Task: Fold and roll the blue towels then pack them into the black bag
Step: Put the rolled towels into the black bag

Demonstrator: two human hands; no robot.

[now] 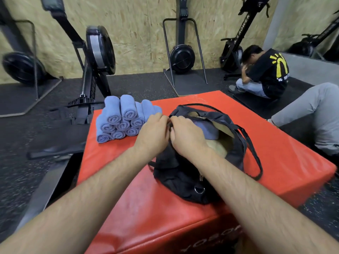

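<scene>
view: head | worn on head | faces forward-down | close above black bag (176, 178) on red box (156, 217) | wide-angle

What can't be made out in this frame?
Head view:
- Blue towels inside the black bag: right hand covers most; count unknown.
- What the left hand pinches at the rim: knuckles hide it.
- Rear rolls of the towel stack: front rolls hide them.
- Lettering on red box: cut by bottom edge.

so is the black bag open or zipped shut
Open: the black bag gapes, showing tan lining and a blue towel inside; the left hand and right hand pinch its rim.
</scene>
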